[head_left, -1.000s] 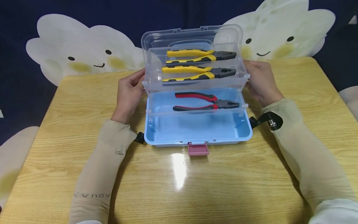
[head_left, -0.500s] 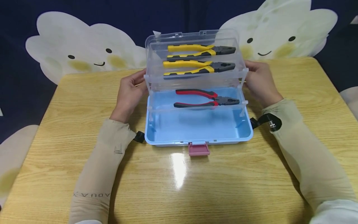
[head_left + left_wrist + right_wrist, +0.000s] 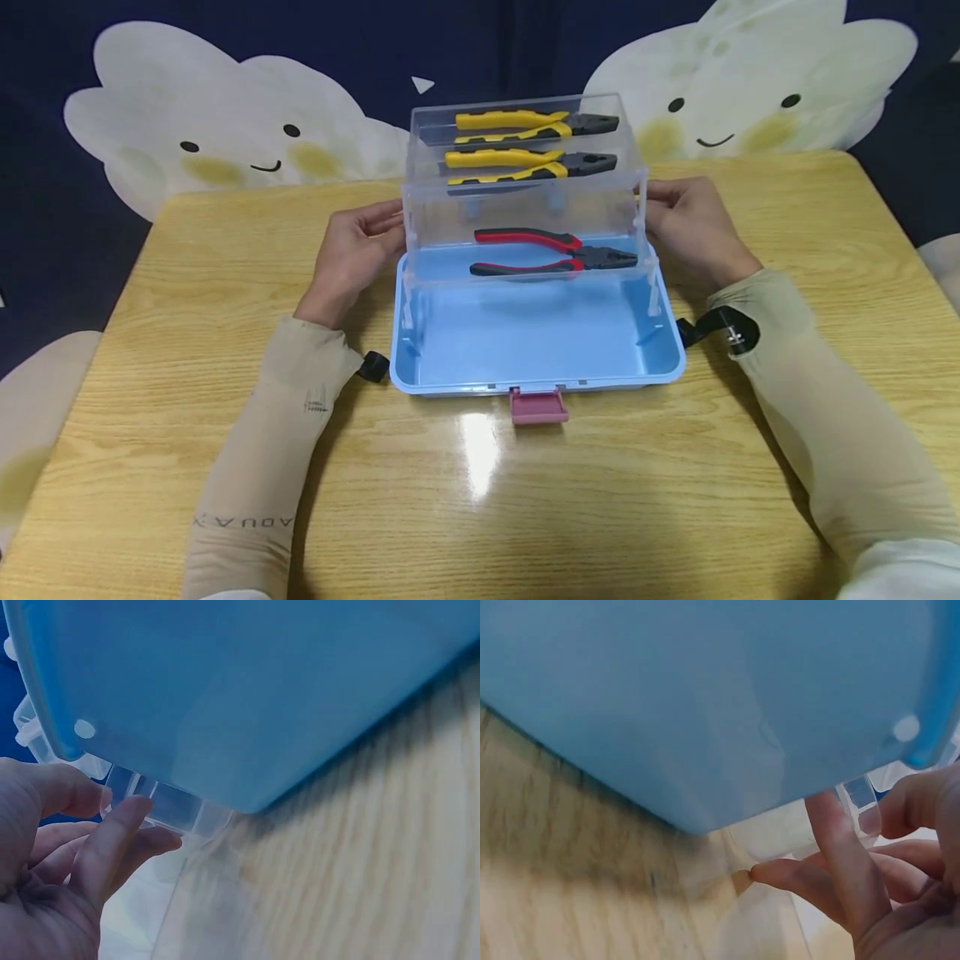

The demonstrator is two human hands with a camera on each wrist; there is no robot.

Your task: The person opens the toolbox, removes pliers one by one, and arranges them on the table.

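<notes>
A light blue toolbox (image 3: pixel 525 337) stands open, its pink latch (image 3: pixel 538 407) facing front. Raised over its back half are clear stepped trays. In the upper tray (image 3: pixel 429 171) lie two pairs of yellow-and-black combination pliers (image 3: pixel 504 157); the lower tray (image 3: pixel 442 257) bears a red-and-black pair of combination pliers (image 3: pixel 603 257). Behind the box, my left hand (image 3: pixel 352 254) pinches the clear lid (image 3: pixel 176 806) by its edge between thumb and fingers. At the other end my right hand (image 3: pixel 693 229) grips the lid likewise. The trays hide most of the lid in the head view.
The box stands on a wood-grain table (image 3: pixel 480 533). White cloud-shaped cushions (image 3: pixel 240 125) with smiling faces line the far edge before a dark blue cloth (image 3: pixel 337 42). A black wrist strap (image 3: pixel 727 329) sits on the right sleeve.
The clear lid has swung back and down behind the trays, out of sight in the head view. The trays have risen and shifted back with their pliers. Both hands have stayed on the lid.
</notes>
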